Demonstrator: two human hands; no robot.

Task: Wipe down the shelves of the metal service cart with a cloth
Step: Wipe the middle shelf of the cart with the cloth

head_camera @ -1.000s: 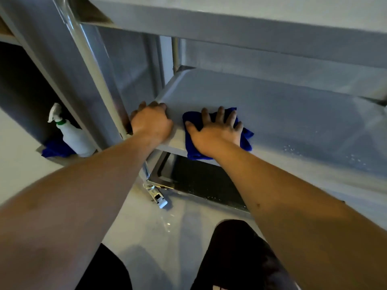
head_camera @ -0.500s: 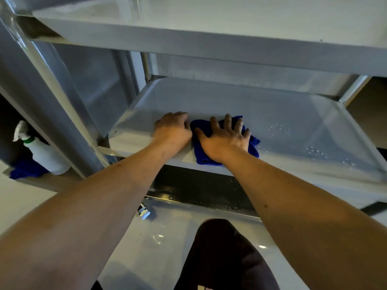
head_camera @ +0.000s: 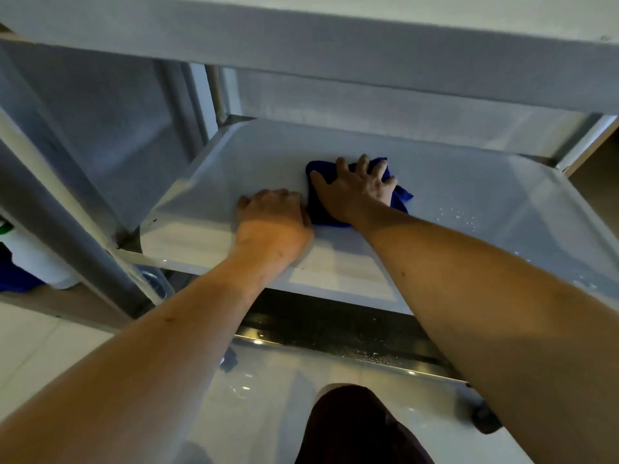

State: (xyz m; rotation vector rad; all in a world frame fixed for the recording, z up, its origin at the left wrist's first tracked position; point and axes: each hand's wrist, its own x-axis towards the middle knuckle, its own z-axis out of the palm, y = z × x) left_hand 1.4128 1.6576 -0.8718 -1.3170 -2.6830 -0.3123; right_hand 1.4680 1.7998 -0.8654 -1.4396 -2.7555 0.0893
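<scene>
The middle shelf of the metal service cart fills the centre of the head view, under the top shelf. My right hand lies flat with spread fingers on a blue cloth, pressing it onto the shelf surface. My left hand rests with curled fingers on the shelf's front rim, just left of the cloth and touching it. Water droplets sit on the shelf to the right of the cloth.
The cart's lower shelf shows dark below the front rim, with droplets on it. A metal upright stands at the left. Behind it are a white spray bottle and another blue cloth. A caster sits on the pale floor.
My right hand has pushed the blue cloth deeper onto the shelf and to the right. My left hand has slid right along the front rim. The view has shifted left.
</scene>
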